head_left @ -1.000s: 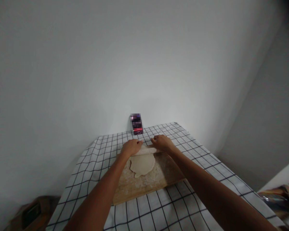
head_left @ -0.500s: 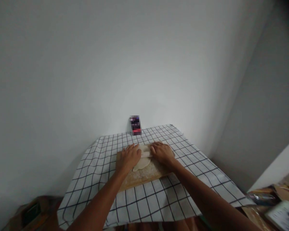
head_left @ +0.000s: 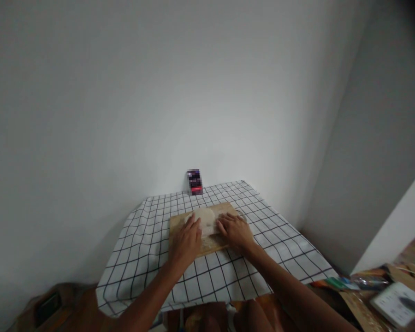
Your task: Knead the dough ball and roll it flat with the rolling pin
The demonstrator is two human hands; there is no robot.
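Observation:
A pale rolling pin [head_left: 209,230] lies crosswise over a flattened sheet of dough [head_left: 204,216] on a wooden board [head_left: 207,249]. My left hand [head_left: 187,236] rests on the pin's left end, fingers stretched forward and flat. Over its right end lies my right hand [head_left: 235,230], also with fingers extended rather than wrapped round. Both hands cover the pin's ends, and only its middle shows between them. The dough spreads out beyond the pin, toward the wall. White flour dusts the board.
A black-and-white checked cloth [head_left: 138,249] covers the table. At its far edge a dark, pixelated upright object [head_left: 195,182] leans against the white wall [head_left: 207,92]. Low on the right are a white boxlike item [head_left: 399,302] and assorted packages. A brown box [head_left: 48,306] stands at lower left.
Both hands and the rolling pin have come nearer to me across the dough. The fingers now stretch out flatter, and more dough shows beyond the pin. The view has shifted slightly.

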